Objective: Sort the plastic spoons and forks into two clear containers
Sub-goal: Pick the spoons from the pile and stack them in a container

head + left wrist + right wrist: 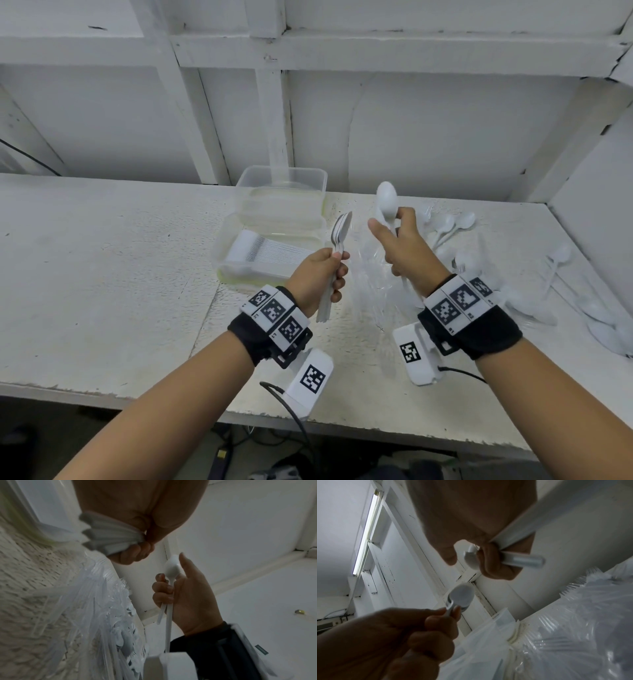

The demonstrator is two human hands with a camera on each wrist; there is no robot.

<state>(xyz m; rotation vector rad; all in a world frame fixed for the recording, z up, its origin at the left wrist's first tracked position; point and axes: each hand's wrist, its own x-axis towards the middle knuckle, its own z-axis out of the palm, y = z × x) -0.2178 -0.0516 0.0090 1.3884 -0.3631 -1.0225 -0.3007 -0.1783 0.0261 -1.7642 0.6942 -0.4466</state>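
My left hand (318, 274) grips a nested stack of white plastic spoons (337, 246) by the handles, bowls up. My right hand (404, 240) clenches two more white plastic spoons (386, 200), thumb sticking out. Beyond my left hand, a clear rectangular plastic container (239, 263) holds a row of white cutlery; a second clear container (281, 188) sits behind it. Loose white spoons (452, 222) lie on the white textured surface (102, 274). No readable writing, only square black-and-white markers on my wristbands (274, 311).
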